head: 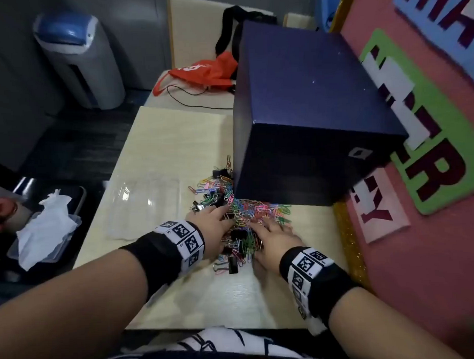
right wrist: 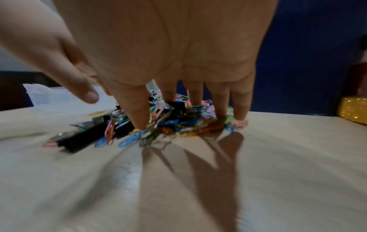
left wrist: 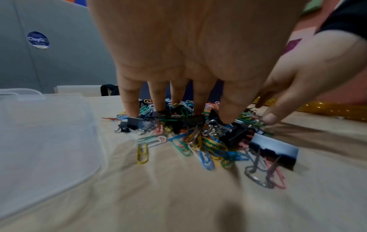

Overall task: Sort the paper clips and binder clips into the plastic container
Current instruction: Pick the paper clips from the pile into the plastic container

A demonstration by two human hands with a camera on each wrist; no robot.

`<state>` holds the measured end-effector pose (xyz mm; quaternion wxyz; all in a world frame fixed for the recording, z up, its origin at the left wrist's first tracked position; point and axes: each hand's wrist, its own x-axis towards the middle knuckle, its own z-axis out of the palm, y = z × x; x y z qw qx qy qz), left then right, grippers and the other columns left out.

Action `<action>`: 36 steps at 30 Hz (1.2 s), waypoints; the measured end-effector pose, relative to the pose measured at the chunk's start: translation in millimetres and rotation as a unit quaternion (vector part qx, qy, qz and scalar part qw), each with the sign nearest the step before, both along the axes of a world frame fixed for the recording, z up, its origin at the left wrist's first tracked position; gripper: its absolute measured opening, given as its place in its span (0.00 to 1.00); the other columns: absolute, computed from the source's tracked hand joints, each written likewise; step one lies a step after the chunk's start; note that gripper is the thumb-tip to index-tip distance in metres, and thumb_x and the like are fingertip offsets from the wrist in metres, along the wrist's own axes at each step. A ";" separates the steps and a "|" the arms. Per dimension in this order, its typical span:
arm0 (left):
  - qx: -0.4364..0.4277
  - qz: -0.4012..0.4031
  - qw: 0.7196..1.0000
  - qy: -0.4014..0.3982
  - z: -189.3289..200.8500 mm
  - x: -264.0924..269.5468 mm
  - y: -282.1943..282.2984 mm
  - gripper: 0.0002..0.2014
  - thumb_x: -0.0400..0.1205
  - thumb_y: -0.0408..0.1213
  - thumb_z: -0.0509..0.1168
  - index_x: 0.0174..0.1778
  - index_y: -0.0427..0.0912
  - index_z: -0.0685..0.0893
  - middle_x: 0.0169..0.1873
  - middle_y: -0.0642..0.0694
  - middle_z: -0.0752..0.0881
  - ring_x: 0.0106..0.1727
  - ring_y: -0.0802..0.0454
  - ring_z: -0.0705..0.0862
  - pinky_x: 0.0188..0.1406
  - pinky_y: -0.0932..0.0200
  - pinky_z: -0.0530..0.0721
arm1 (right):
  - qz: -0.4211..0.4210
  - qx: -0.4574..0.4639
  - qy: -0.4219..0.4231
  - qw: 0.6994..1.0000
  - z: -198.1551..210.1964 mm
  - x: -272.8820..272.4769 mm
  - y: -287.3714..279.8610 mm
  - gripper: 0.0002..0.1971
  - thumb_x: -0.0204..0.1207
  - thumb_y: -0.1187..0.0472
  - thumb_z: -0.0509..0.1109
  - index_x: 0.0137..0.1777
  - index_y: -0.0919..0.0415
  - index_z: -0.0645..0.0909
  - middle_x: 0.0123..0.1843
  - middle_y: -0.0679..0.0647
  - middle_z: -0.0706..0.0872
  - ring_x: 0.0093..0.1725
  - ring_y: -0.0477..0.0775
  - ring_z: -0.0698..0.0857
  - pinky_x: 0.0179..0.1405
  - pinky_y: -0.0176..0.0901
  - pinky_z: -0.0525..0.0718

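On the pale table (head: 175, 144), both hands press into one mixed heap of paper clips (head: 254, 212) and binder clips (head: 233, 264). The left hand (head: 214, 228), at nine o'clock of the heap, and the right hand (head: 277, 238), at five o'clock, have straight, spread fingers (left wrist: 129, 100) touching clips, gripping none. The plastic container (head: 145, 204) lies at nine o'clock; a dark blue box (head: 303, 110) stands at one o'clock.

1. My head view looks down and forward over the pale wooden tabletop (head: 175, 144).
2. Both wrist views sit low and close, facing along the fingers.
3. All three share the heap of coloured paper clips and black binder clips (head: 240, 219) (left wrist: 198, 136) (right wrist: 158, 125).
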<state>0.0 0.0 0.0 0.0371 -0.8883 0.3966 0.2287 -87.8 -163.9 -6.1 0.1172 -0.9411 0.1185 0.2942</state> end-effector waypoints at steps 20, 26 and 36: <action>0.016 0.069 0.997 -0.012 12.4 87.9 -18.1 0.25 0.79 0.30 0.62 0.73 0.45 0.70 0.66 0.40 0.74 0.60 0.40 0.81 0.57 0.48 0.84 | -0.057 -0.009 -0.045 0.997 -16.5 50.7 31.8 0.33 0.75 0.71 0.61 0.78 0.48 0.59 0.76 0.56 0.59 0.73 0.68 0.61 0.68 0.60 0.74; 0.058 0.010 0.998 0.002 7.6 82.1 -30.2 0.20 0.82 0.38 0.60 0.72 0.47 0.74 0.63 0.39 0.80 0.59 0.43 0.82 0.51 0.54 0.82 | -0.073 -0.002 -0.030 0.997 -12.5 44.0 20.8 0.27 0.76 0.68 0.63 0.75 0.55 0.64 0.71 0.59 0.66 0.68 0.67 0.70 0.65 0.55 0.76; -0.001 -0.009 0.999 -0.052 10.6 43.1 -52.4 0.15 0.80 0.39 0.61 0.63 0.45 0.80 0.57 0.41 0.79 0.59 0.40 0.80 0.54 0.46 0.80 | -0.204 -0.011 -0.113 0.972 1.5 45.0 -17.2 0.12 0.78 0.64 0.64 0.60 0.55 0.79 0.64 0.57 0.79 0.60 0.60 0.81 0.55 0.41 0.76</action>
